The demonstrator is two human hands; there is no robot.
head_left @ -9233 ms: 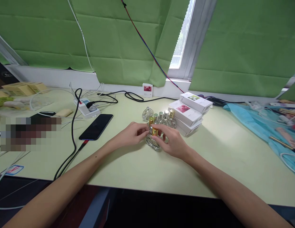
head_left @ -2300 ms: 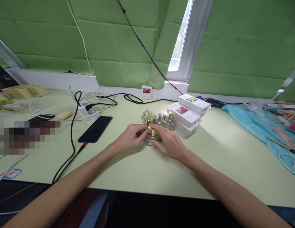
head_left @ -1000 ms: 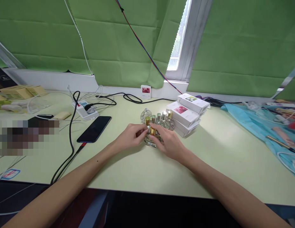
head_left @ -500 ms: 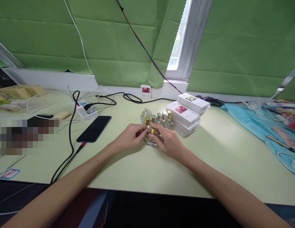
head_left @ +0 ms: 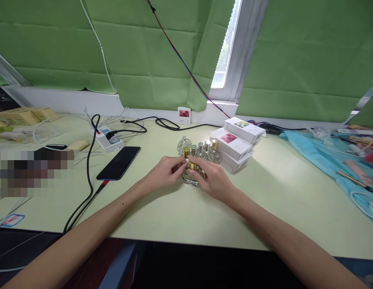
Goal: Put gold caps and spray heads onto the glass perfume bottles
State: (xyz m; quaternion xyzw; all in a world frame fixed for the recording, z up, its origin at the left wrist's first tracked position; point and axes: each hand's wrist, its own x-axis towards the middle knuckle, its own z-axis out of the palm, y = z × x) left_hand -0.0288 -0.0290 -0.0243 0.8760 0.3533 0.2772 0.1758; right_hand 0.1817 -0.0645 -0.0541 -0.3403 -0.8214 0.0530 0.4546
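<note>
Several small glass bottles with gold and silver caps stand close together near the middle of the table. My right hand [head_left: 215, 178] has its thumb and fingers around a gold cap [head_left: 193, 165] on the front bottle [head_left: 191, 179]. My left hand [head_left: 167, 173] is beside it with fingertips pinched near the same bottle's neck; what they grip is too small to make out. Behind the hands is another gold-capped bottle [head_left: 186, 151]. A round glass bottle [head_left: 184, 144] without a coloured cap stands at the back left of the group.
White boxes [head_left: 234, 143] are stacked right of the bottles, and a small box [head_left: 184, 115] leans at the wall. Left are a phone [head_left: 118, 163], power strip [head_left: 106, 139] and black cables. Blue cloth [head_left: 313, 150] with pens and earphones lies right.
</note>
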